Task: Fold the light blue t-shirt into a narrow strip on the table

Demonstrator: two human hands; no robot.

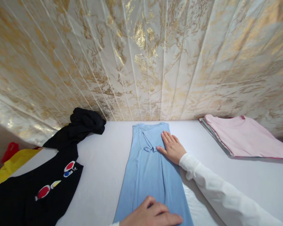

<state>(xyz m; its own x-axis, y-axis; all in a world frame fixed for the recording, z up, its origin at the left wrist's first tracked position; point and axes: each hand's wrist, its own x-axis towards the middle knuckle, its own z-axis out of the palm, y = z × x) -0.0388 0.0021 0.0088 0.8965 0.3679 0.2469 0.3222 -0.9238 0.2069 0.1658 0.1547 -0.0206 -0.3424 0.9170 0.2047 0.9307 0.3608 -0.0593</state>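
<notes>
A light blue shirt (147,175) lies lengthwise on the white surface, its sides folded inward and a sleeve turned back near the top. My right hand (173,147) rests flat on its upper right part, fingers stretched out and thumb beside the folded sleeve. At the bottom edge of the view, my left hand (151,215) lies across the lower part of the shirt. Its fingers point to the right, with a gap between some of them; the rest of that hand is cut off by the frame.
Folded shirts are stacked at the right, a pink shirt (245,135) on top. A black garment with colored prints (40,188) spreads at the left, below a bunched black cloth (85,125). Yellow cloth (16,161) shows farther left. A gold-patterned curtain (141,59) hangs behind.
</notes>
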